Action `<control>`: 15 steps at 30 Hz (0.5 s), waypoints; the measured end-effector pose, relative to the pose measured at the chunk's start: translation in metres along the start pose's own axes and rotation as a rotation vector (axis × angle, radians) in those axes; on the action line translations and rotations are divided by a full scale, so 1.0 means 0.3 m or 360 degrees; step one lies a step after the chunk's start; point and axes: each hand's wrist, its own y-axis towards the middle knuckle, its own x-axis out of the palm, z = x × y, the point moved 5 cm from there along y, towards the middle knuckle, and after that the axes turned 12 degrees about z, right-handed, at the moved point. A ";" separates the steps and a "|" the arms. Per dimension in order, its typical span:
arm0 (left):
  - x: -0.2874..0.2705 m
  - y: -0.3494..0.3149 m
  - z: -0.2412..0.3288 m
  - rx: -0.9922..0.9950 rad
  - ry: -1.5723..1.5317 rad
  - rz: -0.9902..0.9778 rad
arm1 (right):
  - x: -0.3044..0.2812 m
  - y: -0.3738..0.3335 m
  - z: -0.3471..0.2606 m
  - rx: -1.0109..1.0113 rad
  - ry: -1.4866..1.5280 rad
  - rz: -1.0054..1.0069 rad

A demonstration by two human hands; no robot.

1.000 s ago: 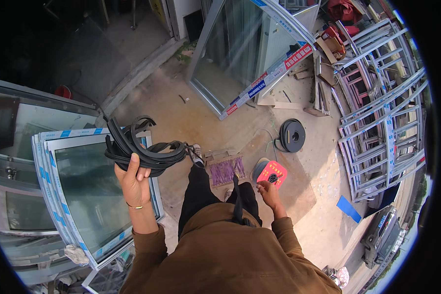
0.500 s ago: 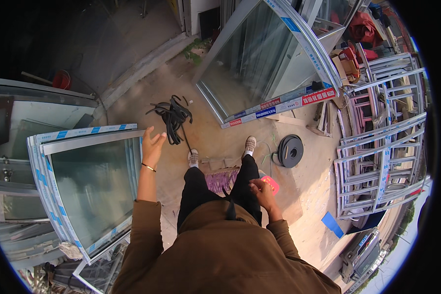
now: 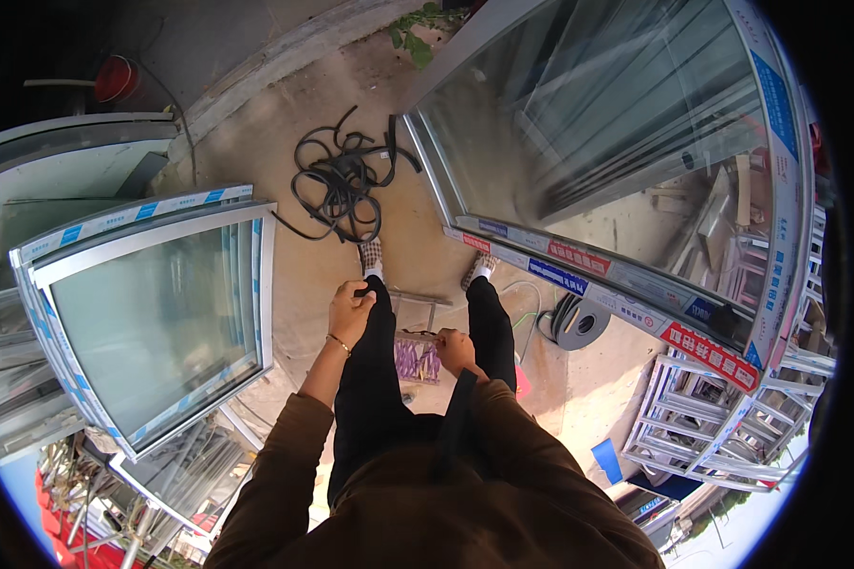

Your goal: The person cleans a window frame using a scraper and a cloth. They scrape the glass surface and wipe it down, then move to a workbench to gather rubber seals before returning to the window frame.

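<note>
Black trouser legs under both hands. Left hand (image 3: 350, 311) rests against the left thigh, fingers curled loosely together, holding nothing. Right hand (image 3: 455, 351) hangs by the right leg, fingers curled inward; cannot tell whether it grips anything. Between the hands, below, a purple patterned mat (image 3: 416, 360) on the concrete. Beyond the left fingertips, past the shoes, a tangle of black rubber strip (image 3: 337, 185) lies loose. Glazed window frame (image 3: 152, 313) left; rubber coil (image 3: 579, 322) right.
</note>
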 end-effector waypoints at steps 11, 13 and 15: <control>0.642 0.576 -0.411 -0.0023 0.0418 -0.0192 | 0.899 0.164 0.457 -0.0345 -0.0439 -0.0547; 0.699 0.643 -0.323 0.0052 -0.0266 -0.0286 | 0.974 0.171 0.549 -0.0268 -0.0463 -0.0828; 0.697 0.696 -0.224 0.0120 -0.0242 -0.0220 | 1.002 0.175 0.629 -0.0174 -0.0331 -0.1046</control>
